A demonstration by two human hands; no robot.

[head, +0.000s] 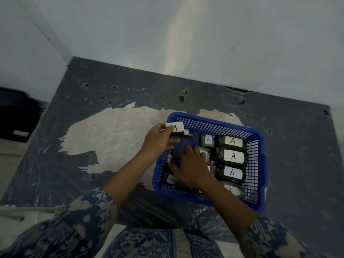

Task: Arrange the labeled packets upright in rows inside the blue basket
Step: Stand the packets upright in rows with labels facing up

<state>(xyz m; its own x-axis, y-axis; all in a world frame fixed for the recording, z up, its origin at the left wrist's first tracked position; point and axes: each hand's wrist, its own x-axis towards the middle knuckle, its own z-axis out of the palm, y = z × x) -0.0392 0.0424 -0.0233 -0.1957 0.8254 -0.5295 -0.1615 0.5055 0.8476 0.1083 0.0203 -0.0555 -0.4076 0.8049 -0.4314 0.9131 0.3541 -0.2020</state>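
Note:
A blue mesh basket [258,164] stands on the worn dark table. Several black packets with white "A" labels stand inside it; a row along the right wall includes one packet [233,156] and another [232,173]. A smaller labeled packet [208,139] stands near the far wall. My left hand [158,141] holds a labeled packet [176,127] over the basket's far left corner. My right hand [189,167] reaches into the basket's middle and rests on packets there, hiding them. More labels [171,179] show at the basket's left side.
The dark table [111,94] has a large pale patch [115,135] where its surface has peeled, left of the basket. A pale wall rises behind. A dark object [16,116] sits past the table's left edge. Patterned blue sleeves fill the bottom.

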